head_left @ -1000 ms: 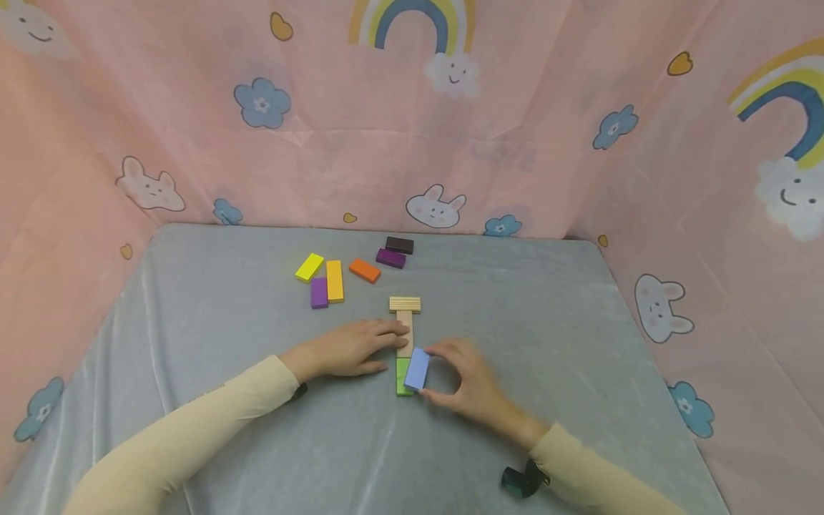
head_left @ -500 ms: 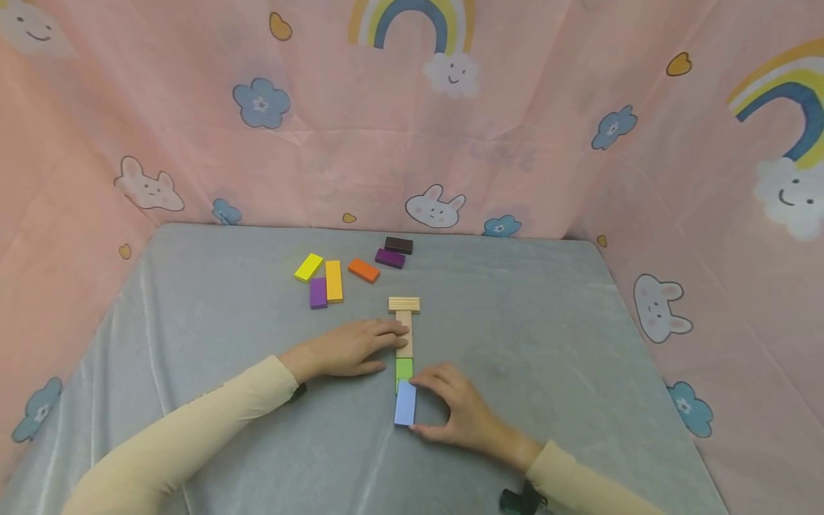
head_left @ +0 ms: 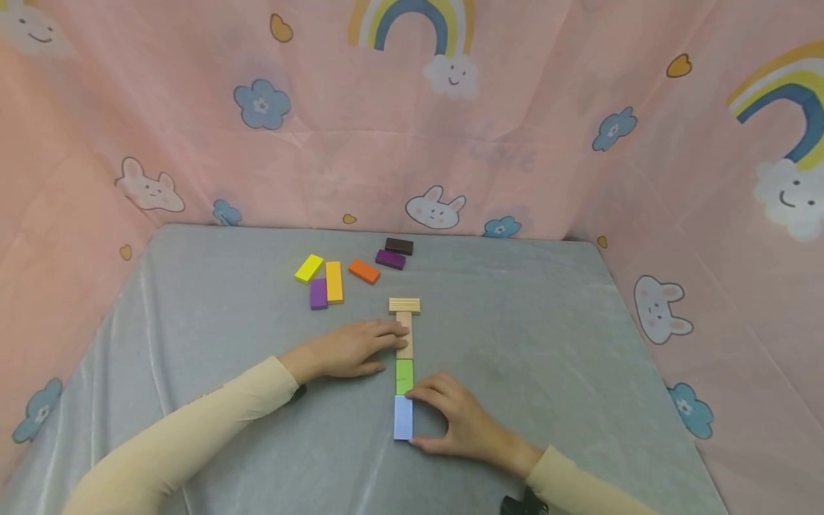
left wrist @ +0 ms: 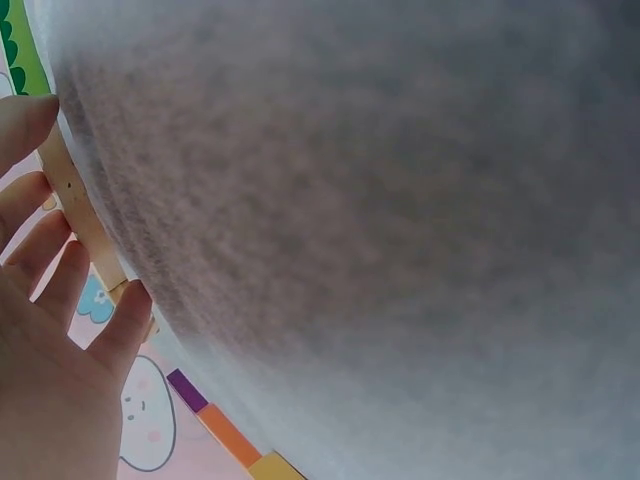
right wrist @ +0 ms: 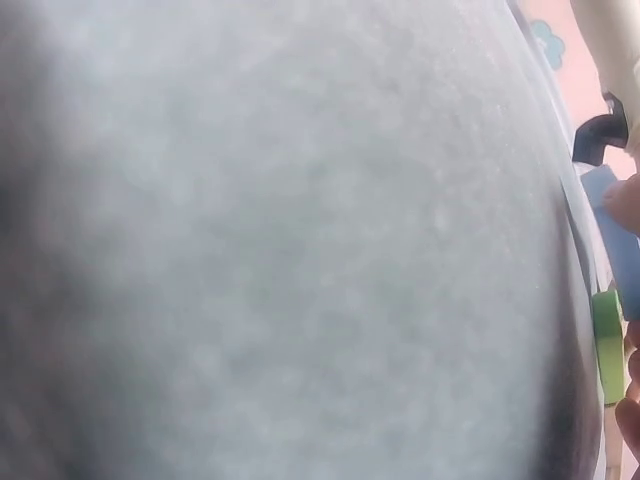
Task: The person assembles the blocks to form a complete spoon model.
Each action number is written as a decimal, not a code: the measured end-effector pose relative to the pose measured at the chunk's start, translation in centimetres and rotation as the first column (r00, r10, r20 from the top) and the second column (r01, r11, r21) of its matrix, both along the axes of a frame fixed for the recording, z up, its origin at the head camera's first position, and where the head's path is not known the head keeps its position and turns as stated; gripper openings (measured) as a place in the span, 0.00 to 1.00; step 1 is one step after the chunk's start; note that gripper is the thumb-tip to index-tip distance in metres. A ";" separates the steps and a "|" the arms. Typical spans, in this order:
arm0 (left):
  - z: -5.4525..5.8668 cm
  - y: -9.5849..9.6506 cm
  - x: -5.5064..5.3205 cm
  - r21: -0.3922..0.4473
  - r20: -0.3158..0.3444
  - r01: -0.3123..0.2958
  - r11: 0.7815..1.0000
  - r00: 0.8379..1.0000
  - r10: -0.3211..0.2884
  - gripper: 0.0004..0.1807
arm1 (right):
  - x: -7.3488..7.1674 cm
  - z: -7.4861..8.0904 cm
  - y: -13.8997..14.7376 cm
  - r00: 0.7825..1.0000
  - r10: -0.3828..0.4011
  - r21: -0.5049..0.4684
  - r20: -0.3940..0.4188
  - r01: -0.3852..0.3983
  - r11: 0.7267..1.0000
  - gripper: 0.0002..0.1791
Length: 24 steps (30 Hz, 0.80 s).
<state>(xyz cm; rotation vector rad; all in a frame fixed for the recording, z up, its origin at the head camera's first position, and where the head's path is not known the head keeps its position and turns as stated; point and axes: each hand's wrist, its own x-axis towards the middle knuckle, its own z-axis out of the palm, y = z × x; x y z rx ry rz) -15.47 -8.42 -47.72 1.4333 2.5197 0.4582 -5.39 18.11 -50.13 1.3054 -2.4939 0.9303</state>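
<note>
In the head view, a light blue block (head_left: 403,418) lies at the near end of a straight row on the grey cloth. My right hand (head_left: 460,418) pinches it by its far and near ends, between fingers and thumb. Directly beyond it comes a green block (head_left: 404,377), then a plain wooden block (head_left: 404,320). A ridged wooden piece (head_left: 404,305) lies crosswise at the far end. My left hand (head_left: 350,349) rests its fingertips on the plain block, fingers fairly straight. The right wrist view catches only part of the blue block (right wrist: 618,245) at its edge.
Farther back lie a yellow block (head_left: 309,268), an amber block (head_left: 334,282), a purple block (head_left: 318,294), an orange block (head_left: 365,271), a dark purple block (head_left: 390,259) and a black block (head_left: 399,246). A pink patterned curtain (head_left: 534,129) hangs behind the grey table.
My right hand has brought the blue block toward the near side, from over the green block to in line with its near end. The left hand has stayed still.
</note>
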 end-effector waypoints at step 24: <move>-0.2 0.1 0.0 0.008 -0.012 0.003 1.000 1.000 -0.003 0.26 | 0.0 -0.3 0.0 0.999 -0.022 0.038 0.043 0.021 0.999 0.32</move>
